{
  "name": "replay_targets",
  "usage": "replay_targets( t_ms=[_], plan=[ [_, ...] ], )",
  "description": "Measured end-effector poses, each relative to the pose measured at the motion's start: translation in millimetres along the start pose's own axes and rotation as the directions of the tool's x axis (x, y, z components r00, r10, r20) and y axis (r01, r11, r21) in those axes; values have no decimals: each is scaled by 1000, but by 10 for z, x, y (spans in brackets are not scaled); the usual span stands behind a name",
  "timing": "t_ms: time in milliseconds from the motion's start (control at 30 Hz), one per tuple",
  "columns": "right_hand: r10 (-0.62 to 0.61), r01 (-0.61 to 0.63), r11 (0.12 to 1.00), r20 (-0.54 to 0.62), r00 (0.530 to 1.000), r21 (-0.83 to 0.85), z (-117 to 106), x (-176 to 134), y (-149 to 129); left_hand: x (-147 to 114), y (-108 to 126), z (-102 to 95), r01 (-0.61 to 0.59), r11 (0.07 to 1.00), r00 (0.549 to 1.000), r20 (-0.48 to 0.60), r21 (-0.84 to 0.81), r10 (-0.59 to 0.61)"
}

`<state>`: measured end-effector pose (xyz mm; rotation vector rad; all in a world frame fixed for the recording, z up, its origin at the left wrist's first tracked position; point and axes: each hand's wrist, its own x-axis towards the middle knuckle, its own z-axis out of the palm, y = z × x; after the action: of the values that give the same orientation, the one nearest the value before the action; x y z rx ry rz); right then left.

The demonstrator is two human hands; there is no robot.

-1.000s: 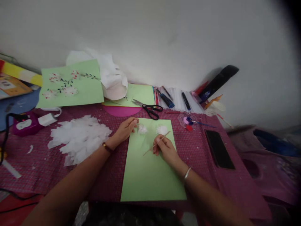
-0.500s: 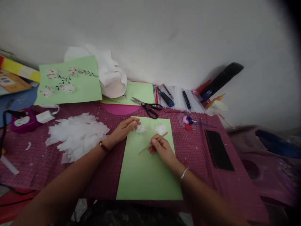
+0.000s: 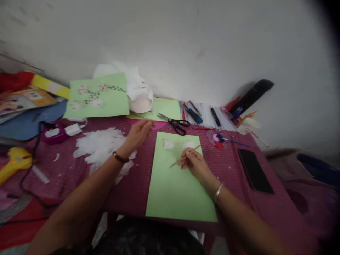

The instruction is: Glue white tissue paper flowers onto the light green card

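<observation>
A thin pale wooden stick (image 3: pixel 175 164) is pinched in my right hand (image 3: pixel 195 163), slanting over a light green sheet of paper (image 3: pixel 180 191). Two small white tissue tufts sit near the sheet's top: the left tuft (image 3: pixel 168 144) in plain sight, the right tuft (image 3: pixel 189 145) just above my right hand. My left hand (image 3: pixel 138 134) is raised left of the sheet, its fingers loosely bent and slightly blurred, with nothing visible in them. Below its wrist lies a pile of white tissue pieces (image 3: pixel 99 145), partly covered by my forearm.
Black-handled scissors (image 3: pixel 178 124) lie beyond the sheet. At the back left leans a green card with flowers (image 3: pixel 99 97). A phone (image 3: pixel 255 170) and a paint palette (image 3: pixel 218 140) are on the right. A yellow glue gun (image 3: pixel 16 163) and purple power socket (image 3: pixel 55 134) are left.
My left hand has lifted off the left tuft and moved back and left of the sheet. The right hand still grips the stick. The view has turned left.
</observation>
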<state>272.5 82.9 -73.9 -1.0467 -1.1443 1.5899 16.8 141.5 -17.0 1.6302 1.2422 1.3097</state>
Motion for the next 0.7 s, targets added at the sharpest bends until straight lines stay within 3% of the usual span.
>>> replay_targets(
  t_ms=[100,200,333,400,500,600,700],
  plan=[
    [0,0,1000,-6,1000,-10,0,-2,-27,-10,440,-605,-83,996,981,-173,29,87],
    [2,0,998,24,1000,-62,-1,-2,-33,-234,755,-1202,-40,986,968,-239,160,78],
    [15,-11,996,42,999,-88,-45,13,13,-753,706,-1709,124,919,985,-159,374,-69],
    [10,-7,997,41,999,-80,-66,24,43,-1012,541,-1804,174,884,983,-131,434,-129],
    [-16,18,997,23,1000,-74,-72,29,64,-1318,279,-1748,180,860,983,-113,477,-142],
    [-25,24,994,-6,1000,-102,-64,17,58,-1481,77,-1559,73,817,995,-93,572,-24],
    [-17,14,992,-27,999,-122,-83,2,48,-1522,-67,-1407,-96,703,987,-25,704,159]
  ],
)
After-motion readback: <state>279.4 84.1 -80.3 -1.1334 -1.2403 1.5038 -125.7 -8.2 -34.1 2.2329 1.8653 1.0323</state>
